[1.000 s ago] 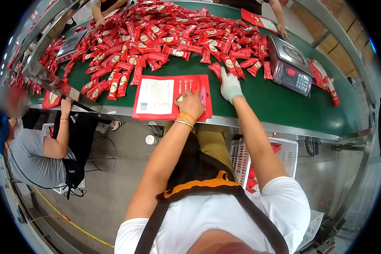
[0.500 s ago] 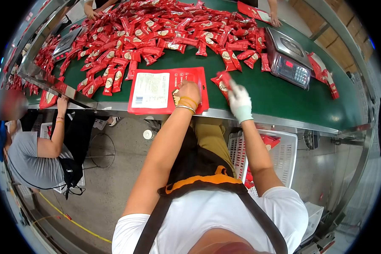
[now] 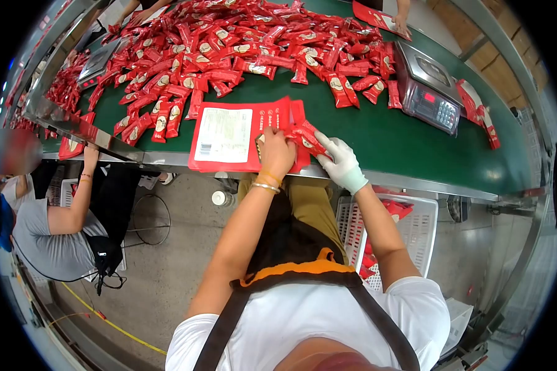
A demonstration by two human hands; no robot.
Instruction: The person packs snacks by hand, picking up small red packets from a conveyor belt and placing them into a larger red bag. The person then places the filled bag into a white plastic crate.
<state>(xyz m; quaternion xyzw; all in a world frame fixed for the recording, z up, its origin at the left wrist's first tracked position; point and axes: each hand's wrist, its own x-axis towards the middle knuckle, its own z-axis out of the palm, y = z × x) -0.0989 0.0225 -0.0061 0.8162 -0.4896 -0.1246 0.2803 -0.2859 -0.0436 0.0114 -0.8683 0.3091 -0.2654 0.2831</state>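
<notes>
A stack of flat red pouches (image 3: pixel 226 133) with a white label lies at the near edge of the green table. My left hand (image 3: pixel 276 153), bare and banded at the wrist, is closed on the top pouch near its right side. That pouch is shifted slightly from the one beneath. My right hand (image 3: pixel 342 166), in a white glove, grips small red snack packets (image 3: pixel 308 137) right at the pouch's right edge, close to my left fingers. Part of the packets overlaps the pouch in this view.
Loose red packets (image 3: pixel 229 46) are heaped across the table's far side. A digital scale (image 3: pixel 432 102) stands to the right, with another pouch (image 3: pixel 473 102) beyond it. White crates (image 3: pixel 424 235) sit below the table edge. A seated person (image 3: pixel 59 229) works at left; other people's hands (image 3: pixel 401 26) show across the table.
My right hand has moved left with the packets, up to the pouch edge. My left hand has shifted slightly, and the top pouch has slid out of line with the stack.
</notes>
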